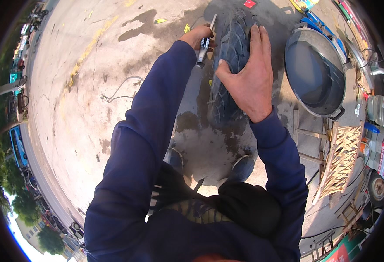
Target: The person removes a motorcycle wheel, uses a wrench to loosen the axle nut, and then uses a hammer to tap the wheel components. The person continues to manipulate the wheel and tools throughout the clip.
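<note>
A black motorcycle-type tire [226,95] with a grooved tread stands upright on the wet concrete in front of me. My right hand [250,80] grips it from above, thumb over the tread and fingers stretched along its right side. Just left of the tire, my left hand [201,38] is closed around a shiny metal hand tool [204,52]. A thin flat bar projects beyond that hand; the tool's exact kind cannot be told. Part of the tire is hidden behind my right hand.
To the right stands a large metal basin [309,72] of dark water. Nearer me is a low wooden stool with a woven seat [341,160]. A bent wire [123,88] lies on the ground at left. Clutter and a small wheel [377,189] line the right edge.
</note>
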Demonstrator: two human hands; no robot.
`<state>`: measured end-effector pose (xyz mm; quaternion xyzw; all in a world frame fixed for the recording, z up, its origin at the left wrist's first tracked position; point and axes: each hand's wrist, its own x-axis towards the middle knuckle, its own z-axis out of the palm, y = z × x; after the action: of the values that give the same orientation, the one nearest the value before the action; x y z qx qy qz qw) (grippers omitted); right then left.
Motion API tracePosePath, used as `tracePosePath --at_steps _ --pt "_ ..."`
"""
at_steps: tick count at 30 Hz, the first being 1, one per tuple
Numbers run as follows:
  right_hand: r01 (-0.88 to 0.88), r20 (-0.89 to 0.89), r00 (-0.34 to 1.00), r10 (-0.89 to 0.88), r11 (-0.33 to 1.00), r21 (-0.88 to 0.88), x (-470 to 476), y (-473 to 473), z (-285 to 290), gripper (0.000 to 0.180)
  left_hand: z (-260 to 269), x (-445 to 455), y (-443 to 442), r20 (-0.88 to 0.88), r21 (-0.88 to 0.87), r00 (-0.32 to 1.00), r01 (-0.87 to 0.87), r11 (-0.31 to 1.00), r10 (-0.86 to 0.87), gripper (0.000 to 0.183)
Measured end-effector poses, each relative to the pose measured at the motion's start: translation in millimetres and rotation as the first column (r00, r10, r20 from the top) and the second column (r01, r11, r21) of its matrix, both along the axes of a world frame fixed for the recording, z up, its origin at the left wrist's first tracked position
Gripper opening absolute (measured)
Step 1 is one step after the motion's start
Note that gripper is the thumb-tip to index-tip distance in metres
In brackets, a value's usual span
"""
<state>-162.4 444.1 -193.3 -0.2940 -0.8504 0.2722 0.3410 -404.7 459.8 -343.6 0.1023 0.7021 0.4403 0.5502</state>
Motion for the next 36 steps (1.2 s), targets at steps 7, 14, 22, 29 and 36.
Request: tracePosePath --at_steps 7,14,22,29,36 --pt "-0.014 -0.038 0.999 0.012 0.998 -0.063 -3.8 28.5 -5.6 0.09 0.6 11.7 -14.8 -0.159 0.076 0.987 -0.009 0.997 0.021 0.05" --pt "0.026 0.036 0.999 -0.02 0.985 -0.169 -34.8 49.0 -0.7 0.091 19.5 40.1 -29.5 -0.746 0.062 0.663 0.176 0.983 -0.071 0.059" --pt "-0.002 -0.02 1.0 -0.004 0.956 -0.295 -65.3 43.5 0.8 0.095 61.7 27.0 -35.2 -0.503 0.079 0.844 0.259 0.963 -0.186 0.057" --pt "0.039 0.01 0.999 -0.037 0.954 -0.297 -61.5 47.9 7.9 0.083 96.3 36.6 -36.5 -0.412 0.04 0.886 0.249 0.968 -0.211 0.056" --pt "0.006 -0.057 0.998 -0.028 0.936 -0.352 -76.7 43.7 -2.1 0.078 104.6 26.7 -26.4 -0.364 0.07 0.903 0.273 0.959 -0.23 0.055"
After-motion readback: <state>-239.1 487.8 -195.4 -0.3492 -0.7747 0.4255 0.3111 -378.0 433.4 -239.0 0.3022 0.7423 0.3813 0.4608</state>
